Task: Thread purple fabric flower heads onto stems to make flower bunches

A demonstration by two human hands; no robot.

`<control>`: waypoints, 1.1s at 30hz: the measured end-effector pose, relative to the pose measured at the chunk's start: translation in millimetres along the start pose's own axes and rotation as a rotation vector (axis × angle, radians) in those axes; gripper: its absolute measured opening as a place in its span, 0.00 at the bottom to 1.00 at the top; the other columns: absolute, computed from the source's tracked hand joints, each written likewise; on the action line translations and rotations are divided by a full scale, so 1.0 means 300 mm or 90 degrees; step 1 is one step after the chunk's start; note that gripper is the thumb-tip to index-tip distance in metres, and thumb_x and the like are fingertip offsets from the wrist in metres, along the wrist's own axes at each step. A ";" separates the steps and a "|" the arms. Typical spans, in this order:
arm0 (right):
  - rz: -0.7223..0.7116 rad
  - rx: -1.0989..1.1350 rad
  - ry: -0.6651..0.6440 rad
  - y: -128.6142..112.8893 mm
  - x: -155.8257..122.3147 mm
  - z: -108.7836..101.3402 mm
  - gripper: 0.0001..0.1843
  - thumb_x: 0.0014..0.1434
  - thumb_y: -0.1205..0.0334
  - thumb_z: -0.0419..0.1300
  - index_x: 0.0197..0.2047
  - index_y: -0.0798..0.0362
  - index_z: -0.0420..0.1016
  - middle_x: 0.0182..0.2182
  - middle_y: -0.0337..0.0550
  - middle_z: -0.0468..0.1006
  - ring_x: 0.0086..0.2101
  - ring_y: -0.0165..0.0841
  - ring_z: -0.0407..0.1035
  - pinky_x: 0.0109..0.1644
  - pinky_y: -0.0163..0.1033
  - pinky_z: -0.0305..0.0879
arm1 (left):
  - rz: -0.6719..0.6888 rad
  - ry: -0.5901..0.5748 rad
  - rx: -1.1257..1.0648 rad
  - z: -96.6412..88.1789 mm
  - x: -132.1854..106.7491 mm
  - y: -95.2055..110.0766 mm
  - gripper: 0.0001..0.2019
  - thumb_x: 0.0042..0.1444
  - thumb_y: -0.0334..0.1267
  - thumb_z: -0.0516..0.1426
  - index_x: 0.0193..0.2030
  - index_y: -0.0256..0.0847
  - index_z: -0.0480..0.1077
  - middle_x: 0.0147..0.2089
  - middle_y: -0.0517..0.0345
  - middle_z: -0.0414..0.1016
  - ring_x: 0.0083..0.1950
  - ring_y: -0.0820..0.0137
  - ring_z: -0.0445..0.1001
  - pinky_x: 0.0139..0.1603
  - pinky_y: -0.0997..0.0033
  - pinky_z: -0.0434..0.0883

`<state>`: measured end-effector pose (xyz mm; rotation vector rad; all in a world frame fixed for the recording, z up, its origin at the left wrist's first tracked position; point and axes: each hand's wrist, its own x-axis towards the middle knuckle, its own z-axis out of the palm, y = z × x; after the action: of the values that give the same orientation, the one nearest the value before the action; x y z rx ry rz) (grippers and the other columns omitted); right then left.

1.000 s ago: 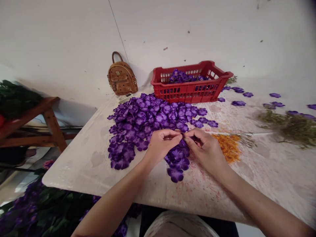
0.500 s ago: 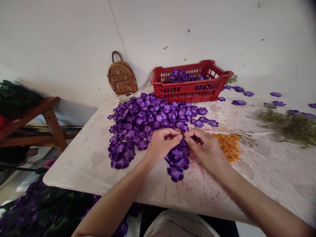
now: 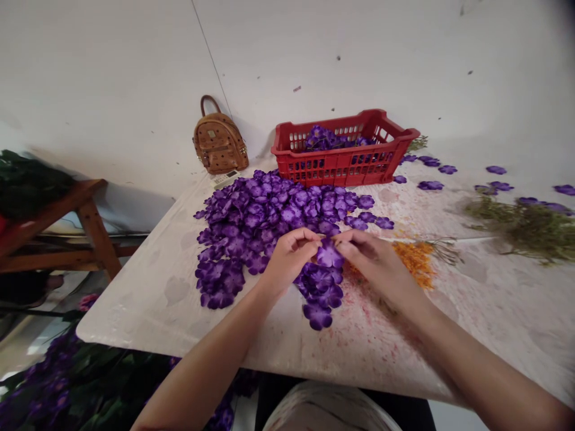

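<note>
My left hand [image 3: 291, 254] is closed in a pinch, thumb against fingertips; what it grips is too small to make out. Facing it, my right hand [image 3: 371, 254] also pinches something tiny near its fingertips. Between the two lies a purple fabric flower [image 3: 330, 256], and I cannot tell whether it is held or rests below. Under and in front of the hands runs a strip of overlapping purple flowers [image 3: 318, 316]. Beyond them spreads a large heap of purple flowers [image 3: 256, 209]. Right of my right hand sits a pile of orange-yellow flower centres [image 3: 415, 263].
A red plastic crate [image 3: 335, 167] with purple flowers in it stands at the back of the white-covered table [image 3: 148, 305]. A brown backpack [image 3: 220, 143] leans on the wall. Greenish stems [image 3: 521, 227] and scattered flowers lie right. A wooden stand [image 3: 96, 233] is at left.
My hands have parted slightly, the left one moving left. A purple flower now shows face up between the fingertips. The view has shifted a little.
</note>
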<state>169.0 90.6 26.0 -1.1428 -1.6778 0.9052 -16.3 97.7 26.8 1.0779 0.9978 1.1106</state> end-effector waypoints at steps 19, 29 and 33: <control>0.000 -0.058 0.078 0.007 -0.009 0.034 0.11 0.65 0.55 0.60 0.31 0.49 0.72 0.26 0.37 0.73 0.27 0.32 0.66 0.32 0.38 0.61 | 0.078 0.051 0.107 0.017 -0.008 -0.013 0.09 0.51 0.41 0.68 0.31 0.38 0.76 0.29 0.61 0.77 0.29 0.77 0.71 0.33 0.76 0.67; -0.034 -0.132 0.228 -0.047 -0.032 0.014 0.07 0.65 0.57 0.60 0.36 0.49 0.75 0.31 0.40 0.77 0.29 0.33 0.68 0.32 0.39 0.61 | 0.170 0.127 0.220 0.026 -0.019 -0.016 0.05 0.56 0.38 0.65 0.33 0.40 0.77 0.32 0.59 0.80 0.32 0.73 0.75 0.37 0.74 0.72; -0.028 -0.105 0.144 -0.041 -0.036 0.035 0.07 0.66 0.58 0.59 0.40 0.49 0.78 0.35 0.42 0.80 0.33 0.35 0.72 0.38 0.41 0.65 | 0.173 0.116 0.228 0.033 -0.028 -0.016 0.04 0.57 0.37 0.64 0.34 0.40 0.79 0.35 0.57 0.83 0.35 0.71 0.78 0.40 0.72 0.74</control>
<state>157.4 75.6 30.8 -1.2635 -1.6057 0.5948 -7.2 87.4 24.6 1.4531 1.2536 1.2974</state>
